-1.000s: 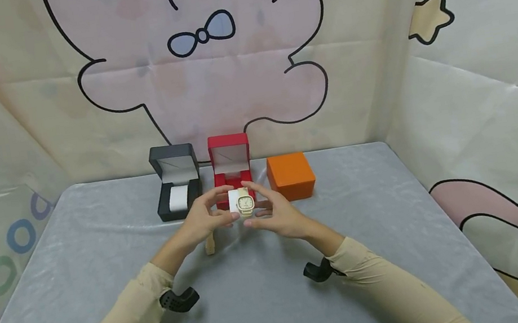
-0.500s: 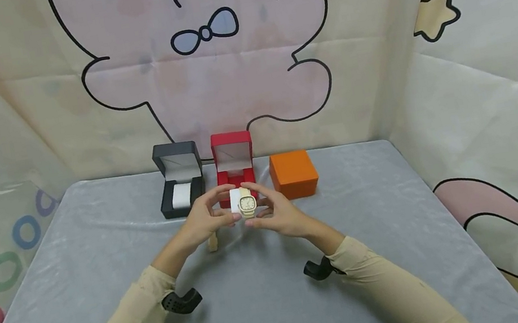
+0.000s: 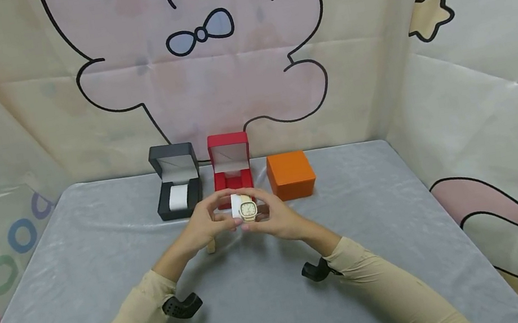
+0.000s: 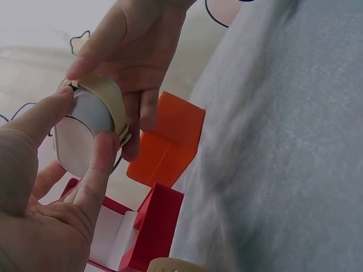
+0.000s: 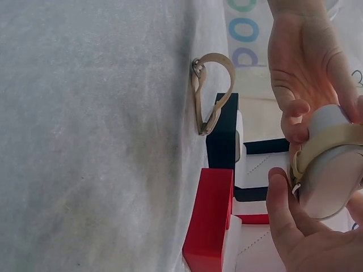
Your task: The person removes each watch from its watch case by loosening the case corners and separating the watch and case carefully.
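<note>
A cream-strapped watch (image 3: 248, 209) with a gold-toned case is wrapped round a white cushion (image 4: 75, 144), held above the table before the red box. My left hand (image 3: 203, 226) pinches the cushion from the left between thumb and fingers. From the right, my right hand (image 3: 283, 219) grips the strap and cushion, its fingers spread along top and bottom. The strap's clasp (image 5: 296, 187) shows near my right fingertips in the right wrist view. A second watch with a beige strap (image 5: 231, 76) stands looped on the table, mostly behind my left hand in the head view.
At the back of the table (image 3: 263, 309) stand an open black box (image 3: 176, 158) with a white cushion inside, an open red box (image 3: 227, 139) and a closed orange box (image 3: 292, 176). Printed cloth (image 3: 367, 69) hangs behind and at both sides.
Both hands and the watch on its cushion have lowered slightly towards me. My right fingers have drawn in closer over the cushion, near my left fingertips. The boxes stay put.
</note>
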A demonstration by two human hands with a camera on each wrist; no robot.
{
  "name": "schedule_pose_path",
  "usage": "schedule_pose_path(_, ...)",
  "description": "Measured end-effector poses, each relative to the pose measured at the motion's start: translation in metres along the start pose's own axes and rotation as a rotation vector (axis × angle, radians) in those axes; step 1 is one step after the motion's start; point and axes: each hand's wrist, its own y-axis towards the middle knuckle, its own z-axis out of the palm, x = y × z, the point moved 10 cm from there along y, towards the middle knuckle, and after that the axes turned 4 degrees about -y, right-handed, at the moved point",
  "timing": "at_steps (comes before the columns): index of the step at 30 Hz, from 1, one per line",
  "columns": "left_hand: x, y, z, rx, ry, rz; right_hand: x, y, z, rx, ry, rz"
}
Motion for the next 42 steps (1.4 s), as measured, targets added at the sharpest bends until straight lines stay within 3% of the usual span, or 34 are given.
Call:
schedule_pose_path(11,0.000,-0.001,0.003,0.007,-0.005,0.013,-0.002,0.000,0.001,-0.002,0.058,0.018)
schedule_pose_path(22,0.002,0.001,0.000,0.012,0.013,0.015,-0.002,0.002,-0.003,-0.010,0.019,0.032)
schedule_pose_path(32,-0.001,-0.001,-0.004,0.046,0.022,0.013,0.001,0.002,0.001,0.060,0.087,0.022)
schedule_pose_path(42,-0.001,-0.009,-0.006,0.122,0.022,-0.008,0.000,-0.003,0.001,0.145,0.094,0.025)
